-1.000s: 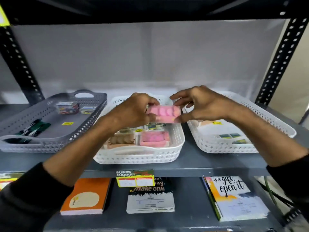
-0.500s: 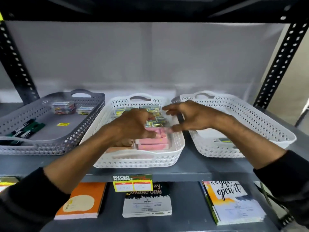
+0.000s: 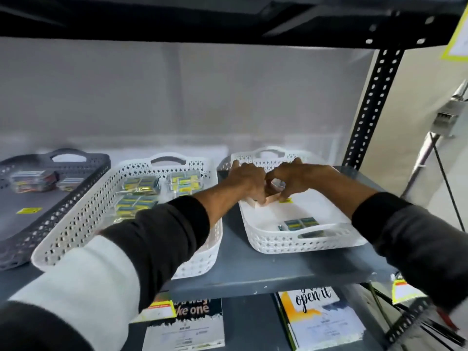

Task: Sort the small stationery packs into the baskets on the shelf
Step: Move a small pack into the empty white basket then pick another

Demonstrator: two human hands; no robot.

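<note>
My left hand (image 3: 249,179) and my right hand (image 3: 295,177) meet inside the right white basket (image 3: 304,243), near its back left corner. Their fingertips pinch a peach pack (image 3: 268,199) that touches the basket floor and is mostly hidden by the fingers. A few small blue-and-yellow packs (image 3: 300,222) lie at the front of the same basket. The middle white basket (image 3: 76,224) holds several yellow-and-blue packs (image 3: 141,184); my left sleeve hides its front part. On the left, the grey basket (image 3: 63,158) holds colourful packs (image 3: 33,179).
A yellow sticker (image 3: 286,200) lies on the right basket's floor beside my fingers. A black perforated upright (image 3: 369,97) stands at the shelf's right end and a dark shelf board runs overhead. Notebooks (image 3: 319,317) lie on the shelf below.
The pink pack went down into the middle basket and my hands left it. Both hands then moved right into the right basket and closed on the peach pack. My view shifted right.
</note>
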